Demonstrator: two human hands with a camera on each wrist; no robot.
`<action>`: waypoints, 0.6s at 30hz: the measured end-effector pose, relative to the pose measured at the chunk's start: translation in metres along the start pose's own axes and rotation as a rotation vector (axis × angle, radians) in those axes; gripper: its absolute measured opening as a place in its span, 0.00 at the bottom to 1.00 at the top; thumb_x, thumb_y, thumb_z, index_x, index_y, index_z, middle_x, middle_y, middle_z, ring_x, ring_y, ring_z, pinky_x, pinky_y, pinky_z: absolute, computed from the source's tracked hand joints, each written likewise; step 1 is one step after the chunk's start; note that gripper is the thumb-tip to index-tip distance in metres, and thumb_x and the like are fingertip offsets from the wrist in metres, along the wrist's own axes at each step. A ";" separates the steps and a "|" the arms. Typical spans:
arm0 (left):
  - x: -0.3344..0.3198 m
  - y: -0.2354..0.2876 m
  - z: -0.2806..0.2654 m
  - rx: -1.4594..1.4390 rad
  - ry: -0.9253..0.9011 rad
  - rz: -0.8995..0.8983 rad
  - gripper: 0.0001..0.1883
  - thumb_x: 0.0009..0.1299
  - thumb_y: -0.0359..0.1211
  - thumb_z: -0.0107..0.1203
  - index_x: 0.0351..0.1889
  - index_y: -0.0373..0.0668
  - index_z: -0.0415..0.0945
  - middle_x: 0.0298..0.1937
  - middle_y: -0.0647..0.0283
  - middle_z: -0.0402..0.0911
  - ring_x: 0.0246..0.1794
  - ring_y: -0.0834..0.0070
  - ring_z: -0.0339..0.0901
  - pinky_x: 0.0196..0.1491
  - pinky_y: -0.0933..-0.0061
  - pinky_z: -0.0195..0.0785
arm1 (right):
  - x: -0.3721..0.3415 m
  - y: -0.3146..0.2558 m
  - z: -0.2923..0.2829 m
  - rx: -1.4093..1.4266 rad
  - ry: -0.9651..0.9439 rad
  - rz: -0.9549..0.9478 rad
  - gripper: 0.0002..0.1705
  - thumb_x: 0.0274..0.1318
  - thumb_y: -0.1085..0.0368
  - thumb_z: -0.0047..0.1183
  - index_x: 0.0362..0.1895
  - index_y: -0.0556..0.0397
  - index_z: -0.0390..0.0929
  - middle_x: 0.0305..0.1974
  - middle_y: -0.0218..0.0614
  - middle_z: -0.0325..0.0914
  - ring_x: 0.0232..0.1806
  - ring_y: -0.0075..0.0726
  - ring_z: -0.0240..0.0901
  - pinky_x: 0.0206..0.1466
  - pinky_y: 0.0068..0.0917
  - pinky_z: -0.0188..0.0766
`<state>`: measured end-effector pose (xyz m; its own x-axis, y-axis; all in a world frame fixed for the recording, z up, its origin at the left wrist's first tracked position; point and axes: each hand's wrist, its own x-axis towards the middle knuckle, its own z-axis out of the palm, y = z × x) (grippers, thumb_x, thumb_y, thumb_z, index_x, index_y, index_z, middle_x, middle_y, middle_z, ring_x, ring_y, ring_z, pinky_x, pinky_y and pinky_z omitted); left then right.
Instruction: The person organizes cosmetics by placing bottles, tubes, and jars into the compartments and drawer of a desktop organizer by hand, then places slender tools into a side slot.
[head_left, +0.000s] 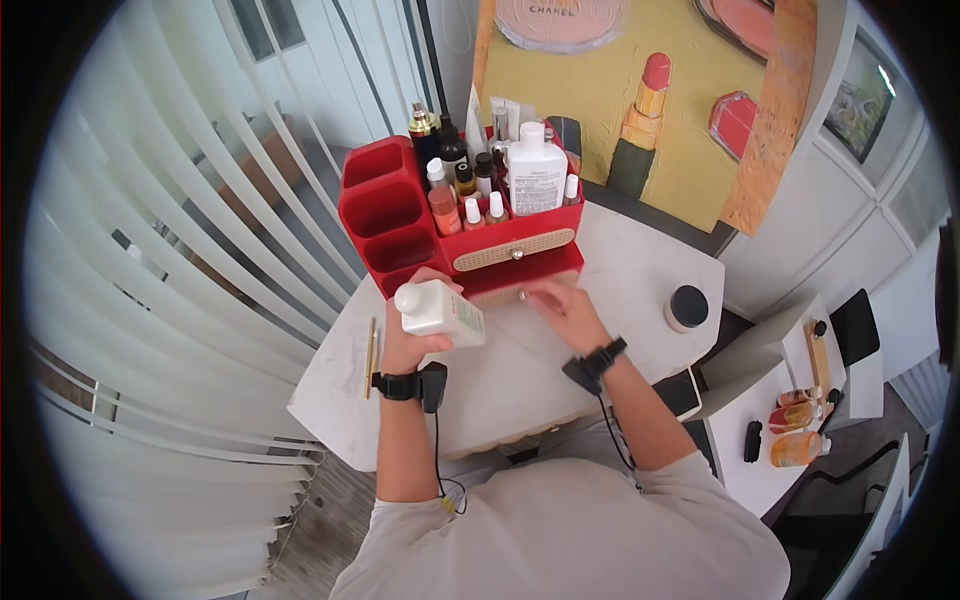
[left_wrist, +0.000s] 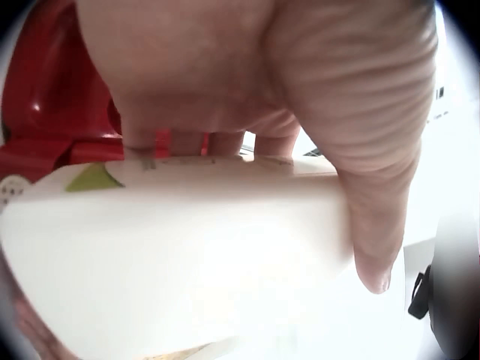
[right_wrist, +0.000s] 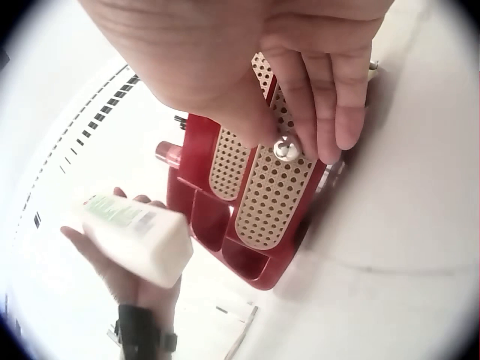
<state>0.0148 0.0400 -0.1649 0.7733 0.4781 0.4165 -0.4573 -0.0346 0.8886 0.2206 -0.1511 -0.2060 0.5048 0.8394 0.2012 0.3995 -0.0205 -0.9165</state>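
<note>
My left hand grips a white bottle with a rounded white cap, tilted in front of the red cosmetics organizer. In the left wrist view the fingers lie along one side of the bottle and the thumb at its end. My right hand is at the organizer's lower drawer, which has a woven-pattern front and stands partly pulled out. Thumb and fingers pinch its round metal knob. Above it, the upper drawer is closed.
Several bottles, including a large white bottle, stand in the organizer's top. A dark-lidded jar sits at the table's right; a thin gold stick lies at the left. Vertical blinds hang left, and a lipstick painting leans behind.
</note>
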 end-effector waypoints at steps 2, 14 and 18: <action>0.001 0.022 0.009 0.195 -0.009 0.064 0.44 0.39 0.50 0.88 0.51 0.35 0.82 0.50 0.62 0.82 0.51 0.69 0.82 0.56 0.67 0.74 | -0.031 -0.004 0.001 -0.018 0.044 -0.047 0.10 0.70 0.69 0.59 0.53 0.55 0.84 0.46 0.39 0.87 0.47 0.34 0.85 0.55 0.31 0.80; 0.067 -0.009 0.086 1.360 -0.477 -0.099 0.29 0.52 0.48 0.77 0.42 0.35 0.84 0.47 0.50 0.85 0.49 0.52 0.84 0.52 0.54 0.78 | -0.082 -0.002 0.006 0.123 0.023 -0.063 0.14 0.66 0.69 0.64 0.55 0.57 0.83 0.46 0.40 0.87 0.48 0.33 0.86 0.56 0.30 0.81; 0.067 -0.021 0.084 1.418 -0.478 -0.186 0.28 0.51 0.45 0.78 0.42 0.35 0.84 0.48 0.50 0.85 0.51 0.50 0.84 0.54 0.53 0.78 | -0.082 0.002 0.008 0.141 0.025 -0.067 0.15 0.66 0.69 0.65 0.55 0.57 0.83 0.46 0.40 0.87 0.48 0.33 0.86 0.56 0.30 0.82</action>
<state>0.1133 -0.0004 -0.1396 0.9646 0.2583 0.0536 0.2360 -0.9358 0.2618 0.1743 -0.2159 -0.2274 0.5001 0.8227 0.2703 0.3225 0.1128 -0.9398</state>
